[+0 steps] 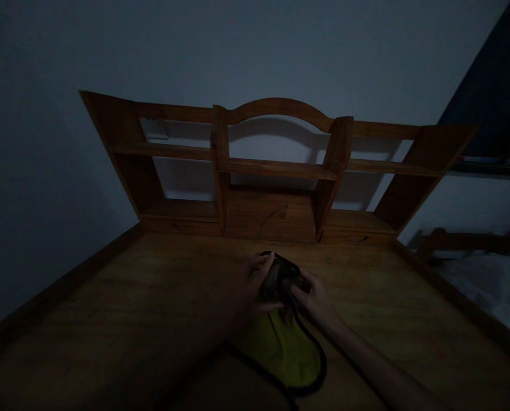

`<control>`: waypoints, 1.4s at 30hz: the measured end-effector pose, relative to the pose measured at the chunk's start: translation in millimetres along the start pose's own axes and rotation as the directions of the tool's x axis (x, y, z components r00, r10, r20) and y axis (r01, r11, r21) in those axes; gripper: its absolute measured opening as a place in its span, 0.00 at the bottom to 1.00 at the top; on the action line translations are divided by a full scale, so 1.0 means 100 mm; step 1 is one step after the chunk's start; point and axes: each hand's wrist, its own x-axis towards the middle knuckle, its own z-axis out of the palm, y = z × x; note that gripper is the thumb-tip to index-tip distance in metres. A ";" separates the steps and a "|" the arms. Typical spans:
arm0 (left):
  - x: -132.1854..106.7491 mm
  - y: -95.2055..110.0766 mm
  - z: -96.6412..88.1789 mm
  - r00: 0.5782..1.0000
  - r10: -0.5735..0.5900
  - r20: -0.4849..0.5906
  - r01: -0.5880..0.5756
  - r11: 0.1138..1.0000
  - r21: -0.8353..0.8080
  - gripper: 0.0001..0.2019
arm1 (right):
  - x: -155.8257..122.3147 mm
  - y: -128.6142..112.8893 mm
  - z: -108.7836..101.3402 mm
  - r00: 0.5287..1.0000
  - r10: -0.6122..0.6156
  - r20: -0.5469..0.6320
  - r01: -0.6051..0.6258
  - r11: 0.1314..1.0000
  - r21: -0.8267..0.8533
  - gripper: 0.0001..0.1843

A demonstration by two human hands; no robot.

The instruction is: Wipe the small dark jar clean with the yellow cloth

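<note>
A small dark object [272, 285] with a glossy surface is between my two hands above the desk; the dim light hides what kind it is. My left hand [253, 288], a little blurred, spans its left side with fingers and thumb curved around it. On the other side, my right hand [312, 297] pinches its right edge between thumb and fingers. Below them hangs or lies a yellow-green cloth piece [295, 357] with a black border, its upper part hidden by the hands and the dark object. Whether the two are joined I cannot tell.
The wooden desk [152, 291] has a raised edge along each side. At its back stands a wooden shelf unit [276, 168] with several compartments, against a pale wall [186, 51]. A wall socket [156, 130] shows through the left compartment. Light bedding [490, 285] lies to the right.
</note>
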 end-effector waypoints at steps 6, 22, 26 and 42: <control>-0.02 -0.02 -0.06 0.997 -0.022 0.068 0.025 0.998 -0.049 0.49 | 0.02 0.06 -0.04 0.999 0.041 -0.033 -0.038 0.997 0.065 0.20; 0.06 0.19 -0.27 0.969 0.057 0.242 0.016 0.957 -0.289 0.31 | -0.01 0.09 -0.03 1.000 0.014 -0.005 -0.014 0.972 -0.234 0.18; 0.06 0.22 -0.27 0.968 0.023 0.251 0.020 0.986 -0.166 0.33 | -0.01 0.08 -0.04 0.999 -0.035 -0.039 0.024 0.968 -0.251 0.15; 0.05 0.04 -0.01 0.982 -0.041 0.186 0.051 0.998 -0.046 0.35 | 0.08 0.22 0.00 0.990 0.141 -0.030 -0.129 0.961 0.246 0.23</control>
